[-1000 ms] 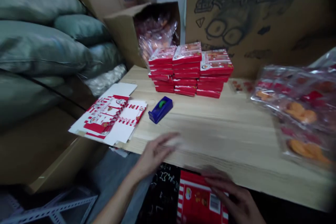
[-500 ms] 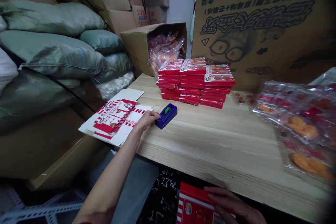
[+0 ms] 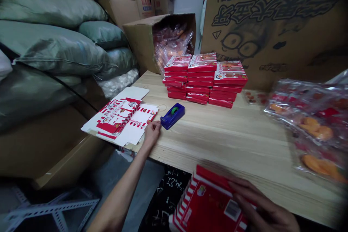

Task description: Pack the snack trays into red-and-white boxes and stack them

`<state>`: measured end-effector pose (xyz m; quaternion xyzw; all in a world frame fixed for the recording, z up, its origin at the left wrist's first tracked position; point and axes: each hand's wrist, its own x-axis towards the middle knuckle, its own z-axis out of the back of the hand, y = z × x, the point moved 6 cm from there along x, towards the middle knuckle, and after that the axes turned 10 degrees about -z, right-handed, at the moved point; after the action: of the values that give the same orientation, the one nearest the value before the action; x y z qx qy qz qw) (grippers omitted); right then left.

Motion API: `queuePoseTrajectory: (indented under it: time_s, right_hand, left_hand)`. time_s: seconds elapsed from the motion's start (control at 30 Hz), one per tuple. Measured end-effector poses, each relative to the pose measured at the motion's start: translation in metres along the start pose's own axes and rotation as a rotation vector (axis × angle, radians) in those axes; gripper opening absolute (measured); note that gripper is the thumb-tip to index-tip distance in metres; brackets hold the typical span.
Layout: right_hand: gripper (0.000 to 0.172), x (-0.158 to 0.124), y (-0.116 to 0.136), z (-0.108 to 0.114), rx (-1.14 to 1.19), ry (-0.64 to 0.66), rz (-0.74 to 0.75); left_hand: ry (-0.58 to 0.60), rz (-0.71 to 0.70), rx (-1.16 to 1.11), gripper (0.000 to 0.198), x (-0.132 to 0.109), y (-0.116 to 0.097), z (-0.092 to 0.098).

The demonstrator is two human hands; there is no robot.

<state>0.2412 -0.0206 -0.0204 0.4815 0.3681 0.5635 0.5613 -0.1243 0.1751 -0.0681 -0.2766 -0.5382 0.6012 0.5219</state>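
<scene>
Just off the cutting end of a blue tape dispenser [image 3: 174, 116], my left hand [image 3: 152, 133] is closed in a pinch. Whatever lies between its fingertips is too small to make out. A green roll sits in the dispenser, which rests on the table. My right hand [image 3: 262, 203] grips a red-and-white printed cardboard box [image 3: 210, 203] by its right side, at the table's front edge, tilted with a barcode face showing. Flat printed box blanks [image 3: 119, 116] lie to the left of my left hand.
Stacked red boxes [image 3: 201, 79] stand at the back of the wooden table [image 3: 231, 130]. Behind them an open carton [image 3: 138, 41] holds clear bags. Plastic packs with orange pieces [image 3: 312, 128] lie on the right. Green sacks [image 3: 59, 47] are piled at left.
My left hand has drawn back from the tape dispenser, towards me and slightly left. My right hand has raised the box, so more of it shows. The view has shifted slightly.
</scene>
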Motion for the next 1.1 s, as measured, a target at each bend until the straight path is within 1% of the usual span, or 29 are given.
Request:
queuePoseTrajectory:
  time_s: [0.07,0.13,0.17,0.2,0.27,0.33,0.37,0.4,0.43,0.5,0.53,0.57,0.67,0.8,0.87,0.93,1.0,1.03,1.07,1.1]
  right_hand:
    - [0.018,-0.002,0.019,0.017,0.04,-0.253,-0.029]
    - [0.021,-0.005,0.045,0.03,0.06,-0.515,0.008]
    - [0.022,-0.005,0.059,0.031,0.045,-0.599,0.062]
    - [0.022,-0.002,0.07,0.03,0.027,-0.63,0.116]
    - [0.028,0.007,0.083,0.02,-0.041,-0.562,0.207]
    - [0.038,0.013,0.086,0.009,-0.116,-0.462,0.277]
    - [0.043,0.014,0.086,0.004,-0.146,-0.428,0.31]
    - [0.047,0.014,0.086,0.001,-0.168,-0.398,0.339]
    - [0.051,0.012,0.086,-0.002,-0.18,-0.375,0.362]
    - [0.056,0.009,0.086,-0.007,-0.187,-0.336,0.39]
    - [0.057,0.007,0.086,-0.008,-0.189,-0.323,0.401]
    - [0.058,0.006,0.087,-0.009,-0.192,-0.312,0.412]
    - [0.061,0.004,0.089,-0.011,-0.202,-0.284,0.435]
    - [0.063,0.005,0.093,-0.013,-0.195,-0.252,0.441]
    - [0.063,0.006,0.095,-0.013,-0.171,-0.241,0.438]
    - [0.062,0.007,0.095,-0.012,-0.156,-0.237,0.429]
    - [0.06,0.009,0.094,-0.011,-0.161,-0.212,0.413]
    - [0.059,0.01,0.092,-0.011,-0.17,-0.18,0.4]
    - [0.057,0.011,0.09,-0.012,-0.18,-0.139,0.384]
    - [0.055,0.012,0.089,-0.012,-0.188,-0.1,0.37]
  left_hand:
    - [-0.03,-0.051,0.025,0.02,-0.013,-0.014,0.003]
    - [-0.023,-0.097,0.008,0.02,-0.031,-0.04,0.001]
    - [-0.007,-0.114,-0.015,0.021,-0.042,-0.058,-0.002]
    - [0.022,-0.13,-0.042,0.021,-0.056,-0.079,-0.006]
    - [0.089,-0.149,-0.158,0.019,-0.087,-0.125,-0.018]
    - [0.175,-0.105,-0.296,0.014,-0.119,-0.165,-0.033]
    - [0.214,-0.08,-0.371,0.013,-0.133,-0.181,-0.042]
    - [0.257,-0.044,-0.455,0.023,-0.144,-0.193,-0.052]
    - [0.283,-0.012,-0.538,0.041,-0.153,-0.202,-0.061]
    - [0.303,0.046,-0.669,0.077,-0.162,-0.207,-0.075]
    - [0.298,0.07,-0.71,0.089,-0.163,-0.206,-0.079]
    - [0.293,0.093,-0.732,0.096,-0.162,-0.203,-0.083]
    - [0.32,0.163,-0.722,0.102,-0.159,-0.191,-0.088]
    - [0.411,0.24,-0.679,0.106,-0.157,-0.179,-0.09]
    - [0.441,0.247,-0.648,0.107,-0.157,-0.173,-0.09]
    - [0.408,0.174,-0.536,0.102,-0.153,-0.168,-0.085]
    - [0.309,0.009,-0.345,0.095,-0.146,-0.168,-0.073]
    - [0.259,-0.085,-0.251,0.092,-0.142,-0.17,-0.067]
    - [0.233,-0.17,-0.176,0.09,-0.14,-0.173,-0.062]
    - [0.233,-0.244,-0.129,0.085,-0.138,-0.177,-0.06]
